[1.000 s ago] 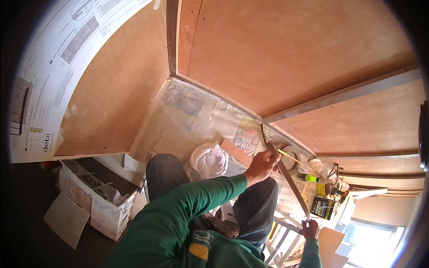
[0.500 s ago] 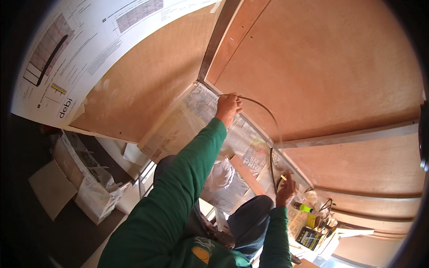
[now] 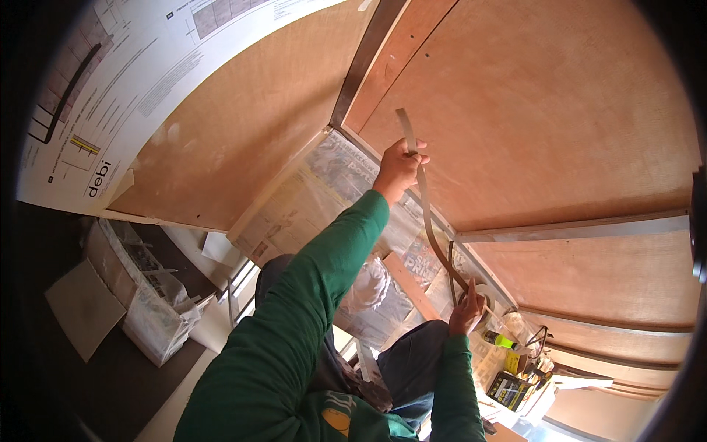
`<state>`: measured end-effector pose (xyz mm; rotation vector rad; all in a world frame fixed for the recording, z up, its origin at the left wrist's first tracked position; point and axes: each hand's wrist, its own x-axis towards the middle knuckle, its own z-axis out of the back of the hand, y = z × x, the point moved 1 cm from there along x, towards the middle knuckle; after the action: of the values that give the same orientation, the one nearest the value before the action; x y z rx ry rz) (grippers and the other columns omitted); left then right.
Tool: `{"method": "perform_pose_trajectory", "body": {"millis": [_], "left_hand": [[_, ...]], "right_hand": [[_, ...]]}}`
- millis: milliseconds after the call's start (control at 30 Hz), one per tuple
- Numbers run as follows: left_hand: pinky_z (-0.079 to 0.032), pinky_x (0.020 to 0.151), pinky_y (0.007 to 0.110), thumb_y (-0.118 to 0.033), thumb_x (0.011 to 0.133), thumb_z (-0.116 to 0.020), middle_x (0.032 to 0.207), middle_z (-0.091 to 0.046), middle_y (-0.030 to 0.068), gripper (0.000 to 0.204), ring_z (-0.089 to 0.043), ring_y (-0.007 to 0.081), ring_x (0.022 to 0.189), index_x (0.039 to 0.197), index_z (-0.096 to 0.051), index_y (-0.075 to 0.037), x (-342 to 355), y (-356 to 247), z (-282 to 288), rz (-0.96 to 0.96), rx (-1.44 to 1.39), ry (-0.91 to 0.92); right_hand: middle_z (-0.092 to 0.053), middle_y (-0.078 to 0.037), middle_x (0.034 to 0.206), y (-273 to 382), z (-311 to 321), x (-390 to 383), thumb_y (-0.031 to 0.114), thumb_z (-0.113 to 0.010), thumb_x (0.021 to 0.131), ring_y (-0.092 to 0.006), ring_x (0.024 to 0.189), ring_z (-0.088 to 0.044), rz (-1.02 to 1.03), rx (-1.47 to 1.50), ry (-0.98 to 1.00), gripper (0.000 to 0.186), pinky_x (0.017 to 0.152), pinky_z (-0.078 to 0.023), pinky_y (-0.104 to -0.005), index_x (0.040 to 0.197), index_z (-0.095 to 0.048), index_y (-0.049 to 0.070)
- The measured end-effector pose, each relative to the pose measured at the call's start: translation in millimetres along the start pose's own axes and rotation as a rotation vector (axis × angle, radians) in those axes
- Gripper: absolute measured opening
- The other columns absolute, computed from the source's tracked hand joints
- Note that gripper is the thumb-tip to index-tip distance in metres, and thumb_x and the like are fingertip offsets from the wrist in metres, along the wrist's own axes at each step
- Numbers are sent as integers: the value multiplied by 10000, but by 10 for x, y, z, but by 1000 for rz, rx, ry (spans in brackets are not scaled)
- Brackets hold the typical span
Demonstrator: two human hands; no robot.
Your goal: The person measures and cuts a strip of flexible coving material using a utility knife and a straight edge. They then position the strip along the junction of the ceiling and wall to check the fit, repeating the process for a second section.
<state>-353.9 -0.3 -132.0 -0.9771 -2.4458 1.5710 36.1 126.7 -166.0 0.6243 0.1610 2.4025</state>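
My left hand point(image 3: 398, 166), at the end of an outstretched green sleeve, grips a thin, flexible grey-brown strip point(image 3: 428, 225) near its upper end, which sticks up in front of the plywood panel point(image 3: 552, 110). The strip curves down to my right hand point(image 3: 466, 309), whose fingers are closed on its lower part. A darker strip point(image 3: 451, 261) hangs behind it. Beside my right hand is a pale roll point(image 3: 484, 295), partly hidden. Below the hands lie a wooden board point(image 3: 412, 287) and a white cloth bundle point(image 3: 364, 287) on paper and plastic covering point(image 3: 291, 202).
A printed sheet point(image 3: 132, 96) hangs on the left plywood wall point(image 3: 221, 147). A wrapped box point(image 3: 147, 317) and cardboard piece point(image 3: 81, 309) are at lower left. A green bottle point(image 3: 503, 340), cans and tools cluster at right. A frame rail point(image 3: 589, 232) crosses the panels. My knees bend below.
My left hand went up toward the corner from the middle, then slightly right. The strip, arched half a second ago, now runs in a gentler curve between my hands. My right hand has risen since the first frame.
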Motion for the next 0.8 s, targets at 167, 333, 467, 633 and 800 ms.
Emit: {"method": "perform_pose_trajectory", "body": {"millis": [167, 333, 467, 633, 800], "left_hand": [[-567, 710, 351, -46, 1022, -505, 1104, -686, 76, 224, -692, 169, 1002, 1215, -588, -124, 47, 89, -78, -144, -75, -60], [-561, 735, 365, -87, 1031, -530, 1070, -682, 47, 196, -644, 131, 938, 1212, -571, -150, 43, 221, -119, -7, -229, -39], [-553, 727, 358, -128, 1034, -557, 1061, -686, 10, 214, -625, 122, 957, 1242, -570, -176, 80, 301, -56, -15, -119, -80], [-548, 768, 374, -129, 1021, -577, 1164, -701, 40, 229, -633, 145, 996, 1245, -605, -168, 224, 331, 221, 14, -34, -192], [-533, 784, 370, -122, 1002, -610, 1178, -689, 47, 232, -642, 155, 978, 1233, -619, -146, 203, 303, 90, 22, 47, -108]], "right_hand": [[-700, -145, 994, -126, -22, -34, -2, -543, 959, -234, 861, -646, -327, 168, -68, 432, 786, -537, -370, 1371, -645, 79], [-707, -116, 1073, -168, 37, -73, 86, -542, 973, -158, 940, -668, -796, 876, 81, 523, 784, -574, -313, 1495, -510, 64], [-665, -71, 1098, -39, 63, 56, 115, -570, 956, -191, 957, -665, -923, 1645, -21, 438, 798, -586, -330, 1393, -570, 84], [-683, -56, 982, -156, -146, 179, 222, -745, 898, -196, 825, -671, -945, 1415, -137, 339, 758, -589, -351, 1199, -663, 93], [-715, -71, 811, -200, -462, 107, 313, -800, 863, -185, 737, -677, -772, 359, -86, 314, 707, -560, -337, 1014, -735, 46]]}}
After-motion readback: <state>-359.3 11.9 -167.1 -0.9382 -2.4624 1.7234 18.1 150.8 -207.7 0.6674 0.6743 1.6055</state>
